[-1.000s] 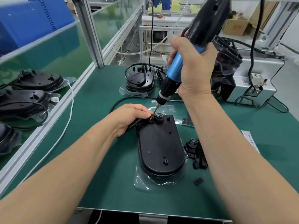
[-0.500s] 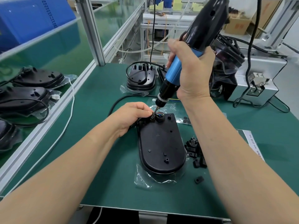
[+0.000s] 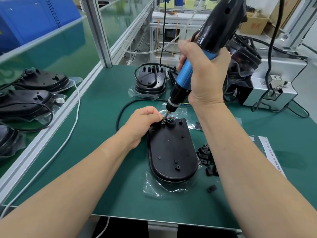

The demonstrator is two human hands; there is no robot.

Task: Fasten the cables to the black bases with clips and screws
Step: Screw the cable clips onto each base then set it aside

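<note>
Work is at the screw step. The left hand (image 3: 142,124) is curled and pinches the clip (image 3: 163,124) onto the top corner of the black base (image 3: 171,152). The right hand (image 3: 204,79), up above it, grips the screwdriver (image 3: 186,74), its tip down at the clip by the left fingertips. The cable (image 3: 142,100) loops out beside the left hand. I cannot see the screw itself, but I think it is not all in yet. Spare clips (image 3: 205,155) lie under the right arm.
</note>
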